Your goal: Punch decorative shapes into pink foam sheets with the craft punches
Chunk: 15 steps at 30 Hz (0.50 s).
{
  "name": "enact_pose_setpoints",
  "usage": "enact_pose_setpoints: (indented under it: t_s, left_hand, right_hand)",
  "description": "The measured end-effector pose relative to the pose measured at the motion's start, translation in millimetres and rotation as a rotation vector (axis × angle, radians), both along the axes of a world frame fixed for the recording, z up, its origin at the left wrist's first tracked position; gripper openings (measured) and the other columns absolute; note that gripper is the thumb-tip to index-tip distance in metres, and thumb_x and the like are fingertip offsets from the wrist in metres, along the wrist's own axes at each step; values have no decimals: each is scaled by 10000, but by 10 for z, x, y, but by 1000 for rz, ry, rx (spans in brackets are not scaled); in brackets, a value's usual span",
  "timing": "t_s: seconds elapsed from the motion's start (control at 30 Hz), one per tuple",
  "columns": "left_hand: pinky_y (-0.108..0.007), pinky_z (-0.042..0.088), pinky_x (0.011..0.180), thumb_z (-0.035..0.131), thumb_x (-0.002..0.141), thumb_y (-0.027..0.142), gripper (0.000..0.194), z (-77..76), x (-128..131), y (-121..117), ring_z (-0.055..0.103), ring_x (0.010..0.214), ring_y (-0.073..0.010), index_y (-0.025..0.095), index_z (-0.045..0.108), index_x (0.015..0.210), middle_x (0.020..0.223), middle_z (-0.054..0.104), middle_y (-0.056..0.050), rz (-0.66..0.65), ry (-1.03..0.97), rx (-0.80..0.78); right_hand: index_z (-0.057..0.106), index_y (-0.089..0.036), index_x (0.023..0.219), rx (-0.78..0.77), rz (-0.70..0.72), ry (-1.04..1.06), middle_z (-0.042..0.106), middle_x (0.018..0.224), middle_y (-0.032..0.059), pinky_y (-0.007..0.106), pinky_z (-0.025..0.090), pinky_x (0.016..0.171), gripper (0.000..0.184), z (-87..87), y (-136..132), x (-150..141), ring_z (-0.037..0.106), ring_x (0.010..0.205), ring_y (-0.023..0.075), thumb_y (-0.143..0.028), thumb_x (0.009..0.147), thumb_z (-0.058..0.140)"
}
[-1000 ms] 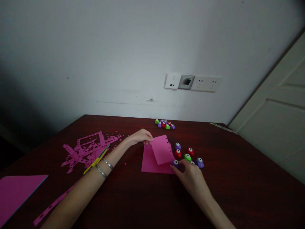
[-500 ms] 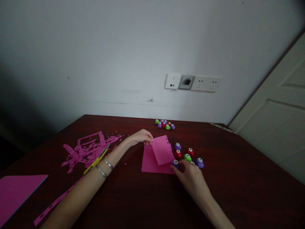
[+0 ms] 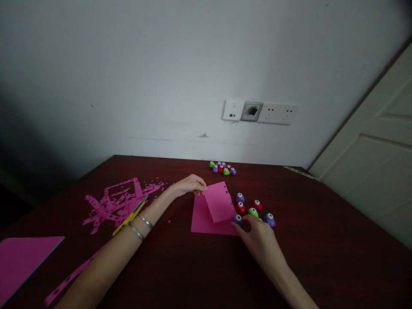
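Observation:
My left hand (image 3: 192,184) pinches the upper left corner of a small pink paper sheet (image 3: 219,202), which is tilted up. Small holes run along the sheet's right edge. Beneath it a larger pink sheet (image 3: 200,221) lies on the table. My right hand (image 3: 259,234) is closed around a small purple paper punch (image 3: 237,220) with an eye-like button, at the sheet's lower right corner. Whether the paper sits inside the punch's slot is too small to tell. Close by stand a purple punch (image 3: 240,198), a red punch (image 3: 240,208) and a green punch (image 3: 253,212).
Punched pink scraps (image 3: 120,204) and tiny cut-outs pile up on the left, beside a yellow cutter (image 3: 130,218). A pink sheet (image 3: 27,262) lies near left. More punches (image 3: 221,168) cluster at the back, below wall sockets (image 3: 278,113).
The small pink sheet and the purple punch have shifted very slightly. Both hands keep their hold in nearly the same place.

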State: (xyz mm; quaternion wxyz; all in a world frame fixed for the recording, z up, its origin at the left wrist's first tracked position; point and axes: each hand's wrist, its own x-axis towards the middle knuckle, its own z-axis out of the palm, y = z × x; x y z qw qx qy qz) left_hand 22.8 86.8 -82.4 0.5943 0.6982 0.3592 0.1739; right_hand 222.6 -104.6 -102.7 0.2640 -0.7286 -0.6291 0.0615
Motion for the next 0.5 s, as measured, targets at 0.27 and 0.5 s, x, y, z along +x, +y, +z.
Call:
enact_pose_setpoints:
  t_s: [0.27, 0.5]
  left_hand:
    - [-241, 392, 515, 668, 628, 222, 139, -19, 16, -9, 537, 494, -93, 117, 650, 716, 583, 623, -30, -3, 11, -7]
    - [-233, 362, 485, 643, 641, 206, 102, -52, 39, -23, 509, 471, -87, 119, 645, 696, 565, 609, -23, -51, 25, 18]
  right_hand:
    - [644, -178, 744, 45, 24, -53, 657, 699, 56, 264, 411, 562, 186, -44, -7, -14, 613, 627, 187, -345, 778, 569]
    - [649, -171, 797, 24, 66, -77, 654, 724, 66, 271, 421, 590, 209, -54, -35, -47, 612, 627, 191, -347, 803, 536]
